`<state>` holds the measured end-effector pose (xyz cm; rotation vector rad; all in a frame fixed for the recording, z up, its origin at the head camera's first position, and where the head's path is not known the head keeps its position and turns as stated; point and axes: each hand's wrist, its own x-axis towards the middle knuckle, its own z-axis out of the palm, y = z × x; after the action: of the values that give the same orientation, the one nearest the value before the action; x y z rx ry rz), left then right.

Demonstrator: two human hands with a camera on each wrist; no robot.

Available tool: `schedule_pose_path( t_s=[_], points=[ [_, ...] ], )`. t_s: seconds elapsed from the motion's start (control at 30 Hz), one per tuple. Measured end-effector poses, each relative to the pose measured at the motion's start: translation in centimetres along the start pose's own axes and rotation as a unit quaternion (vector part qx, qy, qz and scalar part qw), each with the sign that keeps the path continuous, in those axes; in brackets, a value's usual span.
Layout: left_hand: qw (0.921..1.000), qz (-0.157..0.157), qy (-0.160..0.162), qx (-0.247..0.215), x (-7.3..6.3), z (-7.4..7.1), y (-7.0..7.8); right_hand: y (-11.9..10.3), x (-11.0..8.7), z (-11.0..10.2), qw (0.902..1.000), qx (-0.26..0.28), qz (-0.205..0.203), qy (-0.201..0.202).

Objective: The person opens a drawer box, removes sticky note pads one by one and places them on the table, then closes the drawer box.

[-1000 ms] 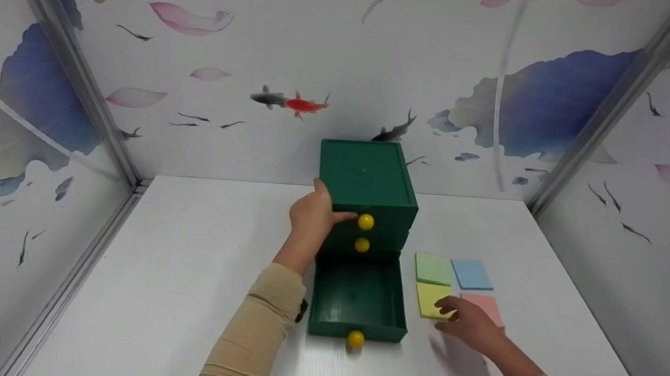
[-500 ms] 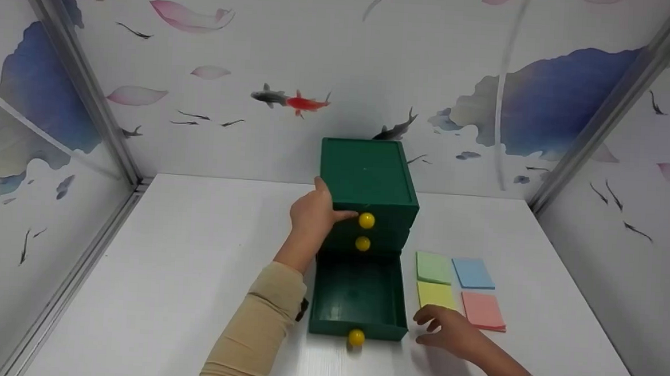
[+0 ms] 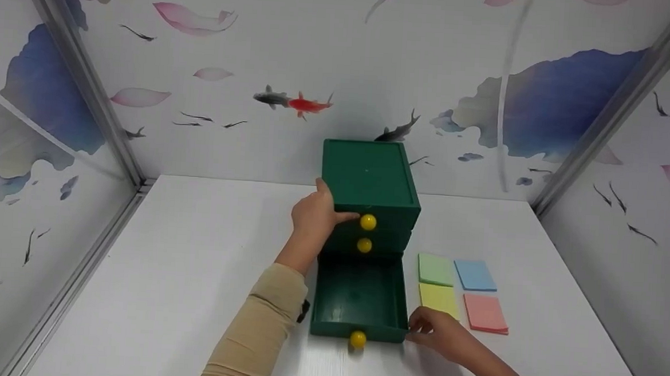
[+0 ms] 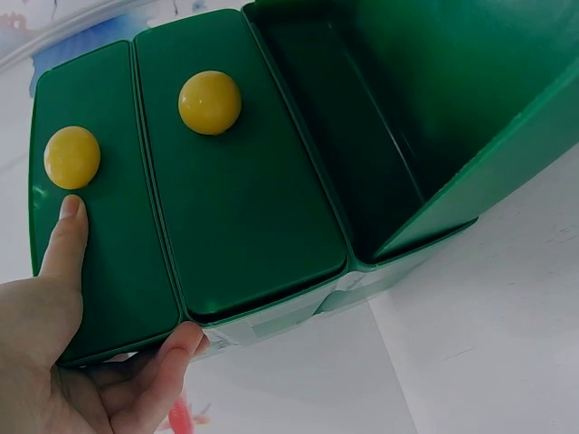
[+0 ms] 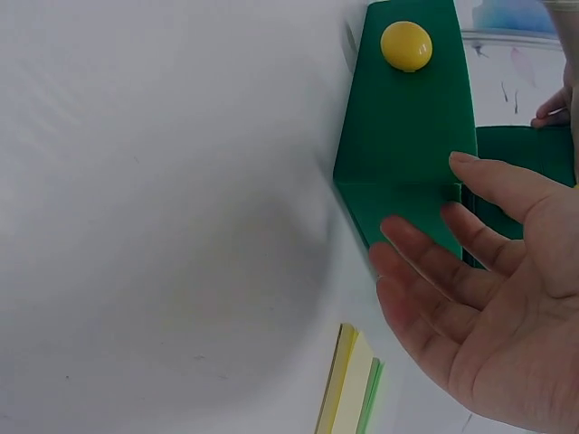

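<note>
A green drawer cabinet with yellow knobs stands against the back wall. Its bottom drawer is pulled out, with nothing inside; the two drawers above are closed. My left hand holds the cabinet at its upper left. The thumb lies on the top drawer's front beneath the yellow knob, and the other fingers reach along the side. At the pulled-out drawer's right front corner is my right hand, its fingers loosely bent beside the drawer wall. Its thumb tip is at the drawer's front edge.
Right of the drawer lie four-coloured sticky note pads: green, blue, yellow and pink. The white table is bounded by patterned walls at the back and sides.
My right hand has moved left from above the yellow and pink pads to the drawer's right front corner. The left hand stays on the cabinet, and the drawers have not moved.
</note>
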<state>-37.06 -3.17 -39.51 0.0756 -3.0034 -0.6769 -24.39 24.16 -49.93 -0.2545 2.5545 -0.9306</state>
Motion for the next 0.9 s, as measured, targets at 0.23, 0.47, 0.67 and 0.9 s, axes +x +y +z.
schedule_pose_path(
  t_s=[0.23, 0.47, 0.67, 0.9],
  points=[
    [0.9999, 0.006, 0.008, -0.005, -0.03, 0.23, -0.13, -0.07, 0.06, 0.07, 1.0, 0.004, -0.004, -0.001],
    [0.9997, 0.004, 0.01, 0.02, 0.02, 0.16, -0.12, 0.15, 0.1, -0.19, 0.9994, 0.015, -0.031, 0.008],
    [0.9998, -0.002, 0.002, 0.022, 0.06, 0.12, -0.07, 0.31, 0.5, -0.37, 0.9995, 0.016, -0.012, 0.024],
    [0.9999, -0.007, -0.008, 0.009, 0.17, 0.06, 0.0, 0.47, 0.84, -0.62, 0.9986, 0.018, -0.036, 0.034]
  ],
)
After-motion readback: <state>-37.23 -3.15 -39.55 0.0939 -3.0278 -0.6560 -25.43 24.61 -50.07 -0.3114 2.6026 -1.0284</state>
